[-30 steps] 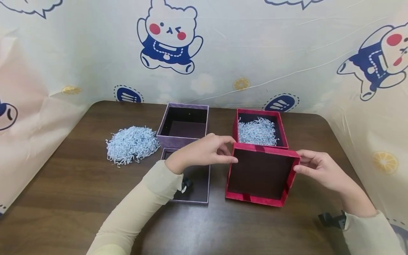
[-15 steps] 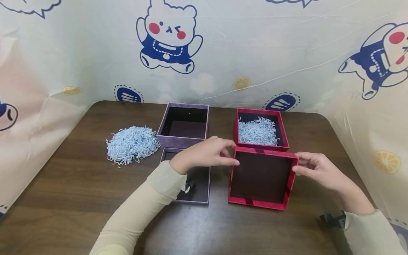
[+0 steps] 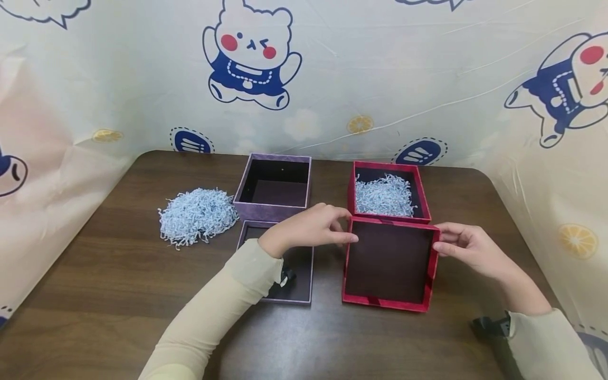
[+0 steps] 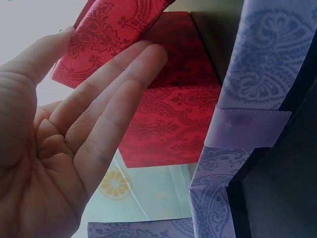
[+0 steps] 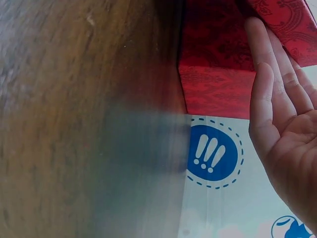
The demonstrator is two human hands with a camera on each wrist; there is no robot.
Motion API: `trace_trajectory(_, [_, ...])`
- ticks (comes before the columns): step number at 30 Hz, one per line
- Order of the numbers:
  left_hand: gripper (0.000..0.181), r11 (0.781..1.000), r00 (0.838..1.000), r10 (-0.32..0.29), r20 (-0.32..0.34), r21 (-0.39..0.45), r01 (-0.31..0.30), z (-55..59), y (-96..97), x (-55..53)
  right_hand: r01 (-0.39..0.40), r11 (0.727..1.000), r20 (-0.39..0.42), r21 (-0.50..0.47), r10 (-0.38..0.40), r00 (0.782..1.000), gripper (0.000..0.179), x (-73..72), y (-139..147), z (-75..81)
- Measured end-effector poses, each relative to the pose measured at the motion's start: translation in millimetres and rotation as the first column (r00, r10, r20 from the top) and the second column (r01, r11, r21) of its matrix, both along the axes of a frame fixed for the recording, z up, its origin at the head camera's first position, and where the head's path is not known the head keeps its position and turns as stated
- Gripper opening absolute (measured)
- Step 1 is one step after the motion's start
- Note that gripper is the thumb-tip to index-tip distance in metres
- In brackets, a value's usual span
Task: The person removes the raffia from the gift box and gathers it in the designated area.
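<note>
Both hands hold a red box lid (image 3: 387, 264) by its upper corners, its dark inside facing me. My left hand (image 3: 315, 227) pinches the left side, thumb at the inner rim and fingers behind. On the opposite side my right hand (image 3: 475, 250) does the same. In the left wrist view the lid's patterned red wall (image 4: 106, 44) lies between thumb and fingers. The right wrist view shows the fingers (image 5: 260, 44) behind the lid. Just beyond it stands a red box (image 3: 352, 195) with light blue shredded paper (image 3: 383, 196) inside.
To the left stands an open purple box (image 3: 266, 212) with a bare dark inside. Its purple-edged lid (image 3: 296, 285) lies in front of it, partly under my left forearm. A heap of blue shredded paper (image 3: 197, 216) sits farther left on the wooden table (image 3: 109, 253).
The red lid has come down slightly toward me and turned a little squarer to the red box. My left hand has shifted slightly right, my right hand slightly left. Both keep their grip.
</note>
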State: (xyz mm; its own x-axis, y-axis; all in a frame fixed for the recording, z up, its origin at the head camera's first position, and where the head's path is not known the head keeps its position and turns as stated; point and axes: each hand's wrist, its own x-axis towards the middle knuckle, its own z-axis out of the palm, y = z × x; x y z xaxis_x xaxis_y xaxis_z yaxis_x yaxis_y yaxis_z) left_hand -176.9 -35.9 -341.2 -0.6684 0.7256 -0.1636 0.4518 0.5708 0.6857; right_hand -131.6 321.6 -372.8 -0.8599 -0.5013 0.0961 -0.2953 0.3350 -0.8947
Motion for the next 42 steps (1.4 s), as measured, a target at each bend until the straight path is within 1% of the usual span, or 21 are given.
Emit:
trace_trajectory(4, [0.059, 1.000, 1.000, 0.002, -0.005, -0.022, -0.002, -2.2, 0.9, -0.9, 0.027, 0.999, 0.010, 0.029, -0.027, 1.000, 0.029, -1.5, 0.0, -3.1])
trace_trajectory(10, [0.057, 0.999, 1.000, 0.008, -0.015, -0.041, -0.008, -4.7, 2.0, -2.2, 0.076, 0.994, 0.015, 0.074, -0.078, 0.997, 0.032, -2.7, -1.7, -4.7])
trace_trajectory(14, [0.055, 0.998, 1.000, 0.017, -0.025, -0.062, -0.019, -5.9, 2.5, -3.6, 0.102, 0.990, 0.032, 0.102, -0.106, 0.994, 0.035, -3.0, -2.6, -4.3])
trace_trajectory(21, [0.053, 0.997, 0.999, 0.010, -0.039, -0.077, -0.013, -14.3, 3.5, -8.2, 0.125, 0.980, 0.127, 0.157, -0.146, 0.981, 0.042, -3.2, -2.2, -5.5])
trace_trajectory(25, [0.052, 0.996, 0.999, 0.001, -0.039, -0.085, -0.005, -18.9, 3.6, -10.9, 0.126, 0.973, 0.173, 0.191, -0.159, 0.972, 0.047, -4.3, -2.4, -7.0])
trace_trajectory(32, [0.047, 0.994, 0.999, -0.025, -0.036, -0.107, 0.021, -23.1, 5.1, -16.5, 0.119, 0.969, 0.224, 0.217, -0.168, 0.960, 0.050, -5.7, -3.7, -8.8])
trace_trajectory(35, [0.045, 0.993, 0.999, -0.040, -0.018, -0.110, 0.038, -24.2, 6.3, -18.6, 0.119, 0.961, 0.247, 0.248, -0.182, 0.952, 0.053, -5.4, -3.2, -8.7])
trace_trajectory(39, [0.043, 0.993, 0.999, -0.053, 0.012, -0.109, 0.054, -25.7, 7.1, -20.2, 0.111, 0.951, 0.257, 0.288, -0.188, 0.948, 0.055, -5.1, -2.7, -7.5])
trace_trajectory(42, [0.043, 0.993, 0.998, -0.053, 0.027, -0.104, 0.055, -26.9, 7.1, -20.8, 0.095, 0.947, 0.246, 0.308, -0.175, 0.953, 0.055, -5.4, -2.6, -6.7])
